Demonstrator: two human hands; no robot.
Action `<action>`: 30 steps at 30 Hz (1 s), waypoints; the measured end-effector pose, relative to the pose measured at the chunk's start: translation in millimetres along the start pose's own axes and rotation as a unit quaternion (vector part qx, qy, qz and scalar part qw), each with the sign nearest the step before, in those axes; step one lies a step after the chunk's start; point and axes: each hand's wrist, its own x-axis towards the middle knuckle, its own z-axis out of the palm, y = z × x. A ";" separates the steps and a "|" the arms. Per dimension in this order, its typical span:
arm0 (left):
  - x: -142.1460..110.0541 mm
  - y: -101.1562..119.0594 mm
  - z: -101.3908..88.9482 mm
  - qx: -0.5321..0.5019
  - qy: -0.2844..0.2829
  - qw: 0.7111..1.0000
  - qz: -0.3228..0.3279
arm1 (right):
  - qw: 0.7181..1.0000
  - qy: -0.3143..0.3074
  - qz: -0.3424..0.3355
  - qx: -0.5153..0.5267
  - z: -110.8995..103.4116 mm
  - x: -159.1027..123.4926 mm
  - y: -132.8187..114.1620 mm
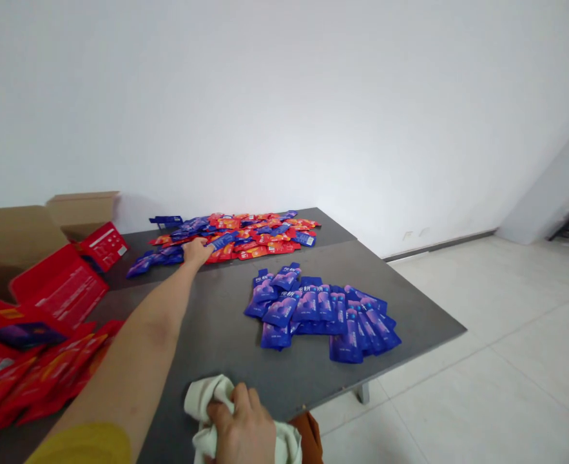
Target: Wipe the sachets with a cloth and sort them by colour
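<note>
My left hand (196, 251) reaches across to the mixed pile at the back of the table. Its fingers are closed at the end of a blue pouch (223, 241), which points to the right over other pouches. Red and orange pouches (255, 252) lie with blue ones in that pile. Close to the front edge, my right hand (246, 422) grips a crumpled pale cloth (205, 396). Beyond the cloth, several blue-purple pouches (308, 303) with spouts lie in an overlapping group on the dark table (216, 322).
Open red boxes (66, 290) and brown cardboard (13, 238) stand at the left. Red pouches (47, 374) lie below them, partly hidden by my left arm. A white wall (284, 116) runs behind the table. Pale tiled floor (497, 361) is at the right.
</note>
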 end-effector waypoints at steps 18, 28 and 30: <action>-23.4 -20.6 14.0 -0.156 0.095 0.983 -0.023 | 0.999 -0.051 0.011 0.013 -23.6 2.5 -4.5; -150.4 -33.3 -50.2 -0.354 0.043 0.924 -0.138 | 1.000 -0.012 -0.005 -0.025 -31.4 2.1 -9.3; -195.5 -45.0 -65.9 -0.435 -0.041 0.886 -0.153 | 0.999 -0.020 -0.013 -0.034 -36.4 2.3 -8.9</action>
